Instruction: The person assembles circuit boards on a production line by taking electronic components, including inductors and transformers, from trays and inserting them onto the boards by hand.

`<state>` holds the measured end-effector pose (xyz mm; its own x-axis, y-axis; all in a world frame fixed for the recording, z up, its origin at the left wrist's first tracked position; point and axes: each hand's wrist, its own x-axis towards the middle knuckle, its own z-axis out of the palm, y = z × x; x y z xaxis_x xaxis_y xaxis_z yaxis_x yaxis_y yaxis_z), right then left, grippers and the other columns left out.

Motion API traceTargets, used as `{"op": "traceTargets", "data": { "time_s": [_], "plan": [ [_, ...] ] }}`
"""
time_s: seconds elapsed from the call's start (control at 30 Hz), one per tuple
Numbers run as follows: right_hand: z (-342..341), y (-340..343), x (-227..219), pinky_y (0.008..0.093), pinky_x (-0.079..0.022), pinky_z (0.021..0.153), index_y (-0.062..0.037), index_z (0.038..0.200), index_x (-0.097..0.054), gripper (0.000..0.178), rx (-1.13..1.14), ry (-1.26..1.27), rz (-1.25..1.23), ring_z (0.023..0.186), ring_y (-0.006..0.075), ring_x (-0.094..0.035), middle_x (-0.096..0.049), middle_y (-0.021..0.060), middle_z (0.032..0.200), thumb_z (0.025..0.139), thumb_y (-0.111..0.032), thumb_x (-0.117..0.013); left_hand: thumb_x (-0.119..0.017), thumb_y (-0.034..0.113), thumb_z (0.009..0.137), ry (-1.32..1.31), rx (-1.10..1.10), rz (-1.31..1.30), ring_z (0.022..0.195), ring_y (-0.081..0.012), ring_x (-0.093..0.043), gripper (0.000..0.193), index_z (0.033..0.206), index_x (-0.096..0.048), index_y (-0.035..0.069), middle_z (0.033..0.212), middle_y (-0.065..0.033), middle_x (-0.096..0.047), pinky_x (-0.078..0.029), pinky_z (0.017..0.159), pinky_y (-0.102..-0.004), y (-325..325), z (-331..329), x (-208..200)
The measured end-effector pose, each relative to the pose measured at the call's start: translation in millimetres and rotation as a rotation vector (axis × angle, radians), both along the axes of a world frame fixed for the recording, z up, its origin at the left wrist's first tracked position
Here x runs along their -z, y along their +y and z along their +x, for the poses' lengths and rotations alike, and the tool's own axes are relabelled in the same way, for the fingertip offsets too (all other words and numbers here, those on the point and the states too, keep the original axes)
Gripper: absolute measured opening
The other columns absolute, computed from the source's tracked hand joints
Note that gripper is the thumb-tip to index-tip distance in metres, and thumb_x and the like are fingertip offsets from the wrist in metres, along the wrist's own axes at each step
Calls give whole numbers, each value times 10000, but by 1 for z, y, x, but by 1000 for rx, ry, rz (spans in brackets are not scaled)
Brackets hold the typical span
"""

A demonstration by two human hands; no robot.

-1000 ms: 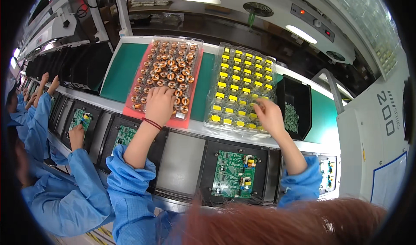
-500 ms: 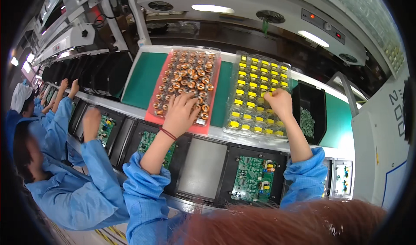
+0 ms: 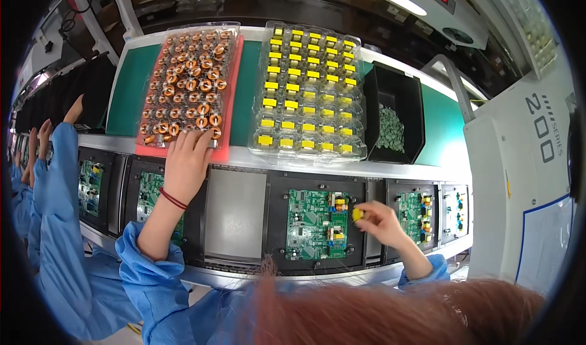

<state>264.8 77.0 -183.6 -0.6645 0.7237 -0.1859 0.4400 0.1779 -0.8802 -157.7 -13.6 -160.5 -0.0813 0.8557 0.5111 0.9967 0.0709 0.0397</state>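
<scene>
A small yellow transformer [image 3: 358, 214] is pinched between the thumb and fingers of my right hand [image 3: 379, 224]. That hand hovers at the right edge of a green circuit board [image 3: 305, 223], which bears two groups of taller parts and lies in a black carrier [image 3: 278, 235]. My left hand [image 3: 188, 162] reaches over the near edge of a clear tray [image 3: 234, 46] of copper-wound coils [image 3: 194, 83]. Its fingers are stretched out and slightly apart among the nearest coils. Beyond my right hand, a second clear tray [image 3: 259, 79] holds rows of yellow transformers [image 3: 293, 88].
A pink sheet [image 3: 231, 110] lies under the coil tray. At the right stands a black bin [image 3: 410, 101] with small grey-green pieces [image 3: 390, 128]. More boards in carriers line the track, including one [image 3: 417, 214] at the right. Co-workers in blue sleeves [image 3: 61, 180] are at the left.
My right hand has come from the yellow transformer tray down beside the board, carrying one transformer. My left hand has shifted to the coil tray's near edge. The whole view has swung right.
</scene>
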Motion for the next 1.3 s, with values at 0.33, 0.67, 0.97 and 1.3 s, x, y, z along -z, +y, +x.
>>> {"op": "traceTargets", "data": {
  "time_s": [0.33,0.67,0.97,1.3],
  "plan": [
    [-12,-16,39,268,-531,655,9,1113,-560,331,-171,-58,588,756,180,-621,-551,117,1059,801,-29,-664,-639,112,778,108,18,37,905,-213,-535,373,1142,-572,59,962,-51,-609,-423,783,-340,2,0,7],
    [-12,-21,27,343,-532,745,0,1119,-556,319,-250,-194,798,906,278,-599,-541,123,1047,815,-64,-629,-660,96,754,-136,10,101,871,-230,-541,360,1105,-585,65,893,-54,-590,-433,777,-359,4,-2,12],
    [-21,-16,31,358,-526,771,-5,1090,-578,319,-192,-198,857,902,308,-600,-549,133,1043,783,-39,-657,-676,97,735,-44,64,161,827,-227,-545,356,1086,-617,101,843,-53,-571,-445,730,-361,4,-10,8],
    [-1,-13,0,363,-523,753,-51,993,-634,227,-128,-163,696,885,290,-610,-597,117,968,766,-62,-652,-663,155,779,-94,147,213,780,-228,-545,281,1056,-636,112,805,-54,-556,-442,720,-363,8,-6,16]
  ]
}}
